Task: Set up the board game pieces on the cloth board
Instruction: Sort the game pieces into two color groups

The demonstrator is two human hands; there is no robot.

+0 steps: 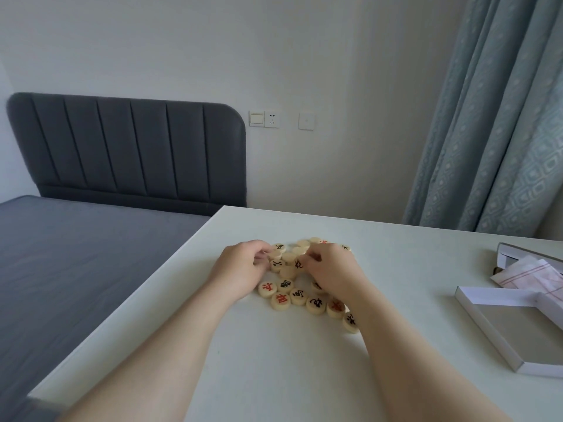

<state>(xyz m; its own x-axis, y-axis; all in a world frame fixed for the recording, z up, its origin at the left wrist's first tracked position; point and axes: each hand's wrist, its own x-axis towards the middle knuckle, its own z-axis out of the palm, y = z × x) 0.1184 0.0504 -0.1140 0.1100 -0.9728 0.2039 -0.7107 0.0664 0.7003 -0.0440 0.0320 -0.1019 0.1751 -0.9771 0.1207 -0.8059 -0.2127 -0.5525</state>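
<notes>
Both my hands are in the pile of pieces (292, 295), which lies loose on the desk (274, 360) toward its far edge, nearer the left side than the right. My left hand (243, 269) has its fingers curled round a piece or two at the pile's left rim. My right hand (330, 269) is curled over pieces at the middle, and its wrist hides a few more. Some pieces show red or black characters, while others at the far side lie blank side up.

I judge this to be an early step: I am sorting the pieces, and none is placed yet. The cloth (527, 274) is folded, its red lines showing, well apart from the pile at the desk's right edge. Next it has to be spread flat on the bare desk in front of me. Then the blank pieces need turning over, and red must be split from black.

The box (518, 339) sits open by the right edge, and the part of its grey bottom that I can see holds nothing. The cloth rests across its far end, against a second box part (515, 252) behind.
</notes>
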